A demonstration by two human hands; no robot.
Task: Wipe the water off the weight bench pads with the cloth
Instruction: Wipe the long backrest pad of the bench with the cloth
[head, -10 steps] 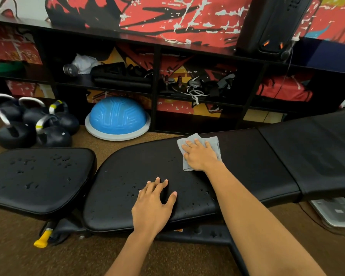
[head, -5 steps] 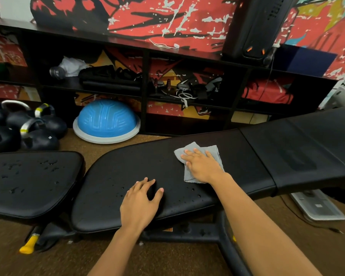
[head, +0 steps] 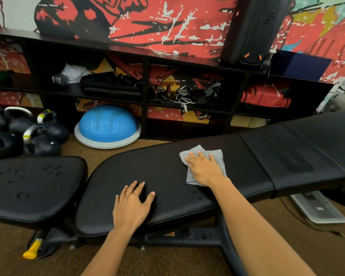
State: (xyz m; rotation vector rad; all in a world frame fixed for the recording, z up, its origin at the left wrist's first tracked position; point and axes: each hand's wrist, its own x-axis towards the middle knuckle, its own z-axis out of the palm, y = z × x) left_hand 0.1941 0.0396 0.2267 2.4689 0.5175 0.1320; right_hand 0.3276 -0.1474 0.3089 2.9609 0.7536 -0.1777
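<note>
A black weight bench lies across the view in three pads. My right hand (head: 204,169) presses flat on a folded grey cloth (head: 217,156) on the middle pad (head: 163,170). My left hand (head: 132,204) rests flat, fingers spread, near that pad's front edge. Water drops dot the middle pad between and in front of my hands. The seat pad (head: 32,186) at the left carries several larger drops. The right pad (head: 307,152) looks dull with a faint smear.
Kettlebells (head: 28,134) and a blue balance dome (head: 108,126) sit on the brown floor behind the bench. A dark shelf unit (head: 145,92) with gear runs along the painted wall. A yellow-handled lever (head: 31,250) sticks out under the seat; a flat grey device (head: 319,210) lies at the right.
My right hand and the cloth have stayed near the far side of the middle pad, shifting only slightly. The left hand's fingers have spread flat again. The view has swung a little.
</note>
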